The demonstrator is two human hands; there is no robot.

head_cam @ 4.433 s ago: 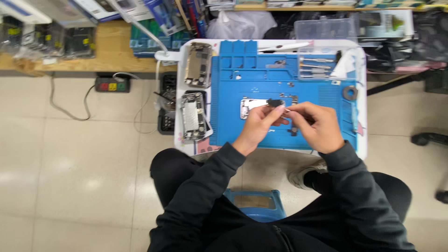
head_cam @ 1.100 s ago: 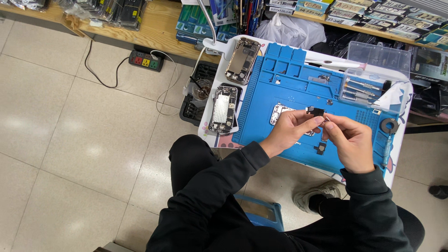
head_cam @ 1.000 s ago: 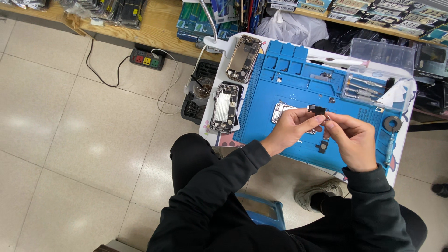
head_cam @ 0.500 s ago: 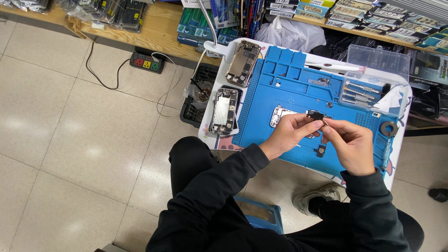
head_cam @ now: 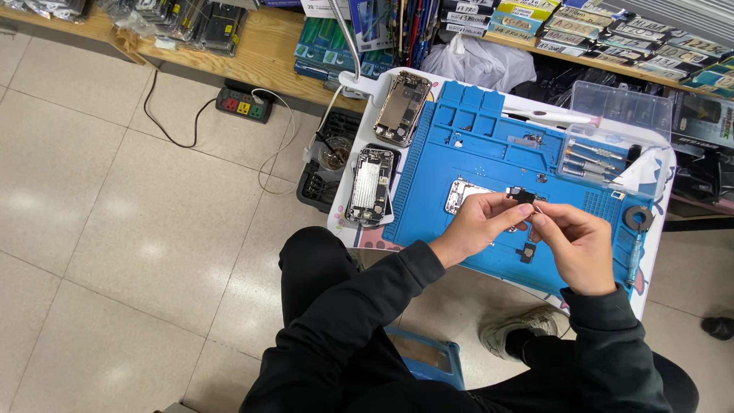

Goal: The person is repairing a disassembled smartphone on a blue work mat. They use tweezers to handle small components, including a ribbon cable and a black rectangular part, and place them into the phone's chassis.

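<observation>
Both hands are raised just above the blue work mat, over its near half. Left hand pinches a small black component between thumb and fingertips, at about 1 o'clock from the palm. Right hand meets it from 4 o'clock, fingertips closed at the same part; whether they grip the part itself or a thin lead off it is too small to tell.

Directly under the left hand, on the mat, lies an opened phone chassis, partly hidden by the fingers. A second small dark part lies on the mat at 6 o'clock from the held one, between the wrists. Two more opened phones lie off the mat's left edge at 9 and 10 o'clock. A clear tray of screwdrivers sits at 2 o'clock, and a roll of tape at 3 o'clock near the table edge.

Risk notes (judgement):
- The part is held in the air on fingertips only; a slip would drop it to the mat or past the near table edge to the tiled floor.
- Opposing pull from the two hands could tear or crease any thin flex attached.
- A wrist lowering could nudge the loose dark part.
</observation>
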